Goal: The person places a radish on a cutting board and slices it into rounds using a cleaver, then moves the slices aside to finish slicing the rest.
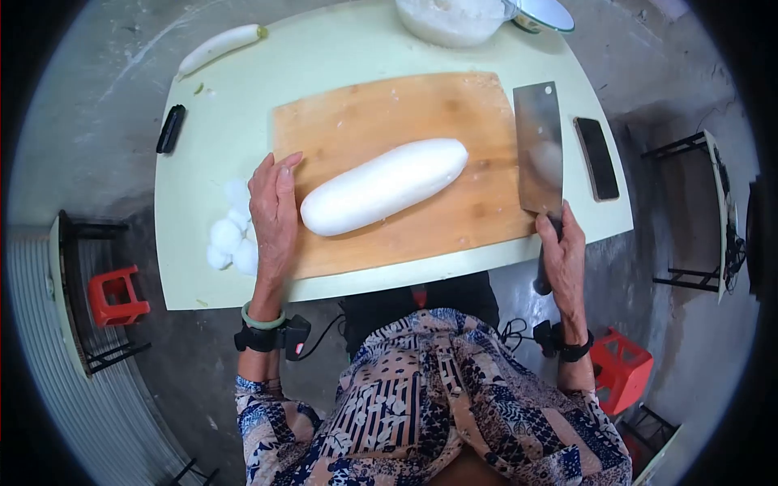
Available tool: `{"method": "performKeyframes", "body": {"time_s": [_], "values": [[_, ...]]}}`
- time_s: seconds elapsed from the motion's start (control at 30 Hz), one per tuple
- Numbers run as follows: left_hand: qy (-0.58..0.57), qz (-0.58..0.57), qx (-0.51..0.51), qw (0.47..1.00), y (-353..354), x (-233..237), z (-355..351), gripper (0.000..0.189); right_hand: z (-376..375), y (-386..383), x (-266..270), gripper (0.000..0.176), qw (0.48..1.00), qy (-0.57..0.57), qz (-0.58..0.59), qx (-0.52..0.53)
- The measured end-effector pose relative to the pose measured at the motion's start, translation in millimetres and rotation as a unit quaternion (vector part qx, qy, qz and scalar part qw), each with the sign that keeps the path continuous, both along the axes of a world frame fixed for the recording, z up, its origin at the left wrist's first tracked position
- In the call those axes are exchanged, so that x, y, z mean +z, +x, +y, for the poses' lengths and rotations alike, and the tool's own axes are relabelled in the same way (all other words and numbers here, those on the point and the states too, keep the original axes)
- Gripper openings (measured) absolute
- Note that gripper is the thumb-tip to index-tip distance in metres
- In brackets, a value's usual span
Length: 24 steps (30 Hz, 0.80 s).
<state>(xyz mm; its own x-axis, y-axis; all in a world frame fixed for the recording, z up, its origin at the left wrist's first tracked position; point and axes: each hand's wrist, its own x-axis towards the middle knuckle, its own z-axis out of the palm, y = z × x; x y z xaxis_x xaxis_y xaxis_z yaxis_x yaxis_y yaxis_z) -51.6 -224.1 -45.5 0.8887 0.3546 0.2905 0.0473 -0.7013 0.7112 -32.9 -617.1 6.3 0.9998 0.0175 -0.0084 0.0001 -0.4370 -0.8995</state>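
A large peeled white radish lies slantwise across the wooden cutting board. At the board's left edge is my left hand, its fingers loosely stretched and holding nothing, a small gap from the radish's thick end. My right hand is wrapped around the dark handle of a cleaver. The cleaver's broad blade points away from me, over the board's right edge. Beside my left hand several round white radish slices lie on the table, partly hidden by that hand.
On the pale green table a smaller white radish lies at the back left. A black object is by the left edge. A phone lies right of the cleaver. A clear bowl of white shreds and an enamel basin stand at the back.
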Motion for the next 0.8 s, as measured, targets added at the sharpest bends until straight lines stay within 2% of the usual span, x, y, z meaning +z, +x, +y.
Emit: {"method": "performKeyframes", "body": {"time_s": [0.07, 0.13, 0.17, 0.2, 0.23, 0.27, 0.33, 0.37, 0.43, 0.47, 0.53, 0.6, 0.67, 0.77, 0.8], "values": [[0.024, 0.0, -0.008, 1.0, 3.1, 5.3, 3.1, 0.043, -2.7, 1.4, 2.1, 0.036, 0.999, -0.012, 0.034, -0.011], [-0.138, 0.066, -0.032, 0.988, 6.0, 28.1, 11.0, 0.043, -2.7, 5.6, 1.9, 0.034, 1.0, -0.01, -0.006, 0.008], [-0.137, 0.083, -0.027, 0.987, 7.9, 43.8, 8.9, 0.042, -1.9, 7.5, 2.2, 0.034, 1.0, -0.011, -0.006, 0.005], [-0.137, 0.082, -0.028, 0.987, 10.9, 55.8, 5.0, 0.042, 0.0, 10.3, 4.1, 0.033, 0.992, -0.087, -0.088, 0.032], [-0.048, 0.039, -0.08, 0.995, 15.0, 63.2, -3.9, 0.041, -0.7, 13.8, 4.0, 0.032, 0.971, -0.161, -0.168, 0.06], [0.041, -0.003, -0.132, 0.99, 15.7, 70.3, -13.3, 0.043, 2.9, 12.9, 10.4, 0.032, 0.971, -0.162, -0.165, 0.061], [0.036, 0.009, -0.217, 0.976, 17.9, 83.8, -49.5, 0.059, 14.3, 8.8, 32.1, 0.031, 0.978, -0.189, -0.061, 0.069], [0.036, 0.008, -0.218, 0.975, 19.7, 86.4, -64.1, 0.059, 21.1, 7.4, 40.7, 0.031, 0.978, -0.189, -0.061, 0.067], [0.185, 0.048, -0.257, 0.947, 21.3, 89.0, -85.9, 0.077, 31.5, 3.5, 52.4, 0.03, 0.989, -0.117, 0.051, 0.069], [0.185, 0.047, -0.257, 0.947, 24.7, 88.2, -90.7, 0.077, 30.8, 5.0, 53.0, 0.03, 0.99, -0.117, 0.05, 0.069], [0.182, 0.076, -0.254, 0.947, 26.6, 85.6, -94.7, 0.091, 30.7, 3.4, 51.9, 0.03, 0.988, -0.106, 0.065, 0.096], [0.204, 0.059, -0.235, 0.949, 24.1, 85.4, -90.7, 0.09, 27.0, 3.4, 52.8, 0.033, 0.988, -0.081, 0.085, 0.105], [0.231, 0.038, -0.213, 0.949, 19.9, 86.1, -77.6, 0.089, 19.8, 3.9, 51.4, 0.035, 0.983, -0.111, 0.087, 0.116], [0.214, 0.092, -0.195, 0.953, 11.3, 83.7, -58.1, 0.086, 17.8, -1.2, 49.9, 0.038, 0.988, -0.085, 0.047, 0.117], [0.17, 0.135, -0.196, 0.956, 9.4, 81.6, -53.8, 0.083, 19.1, -3.7, 54.6, 0.039, 0.989, -0.08, 0.034, 0.116]]}}
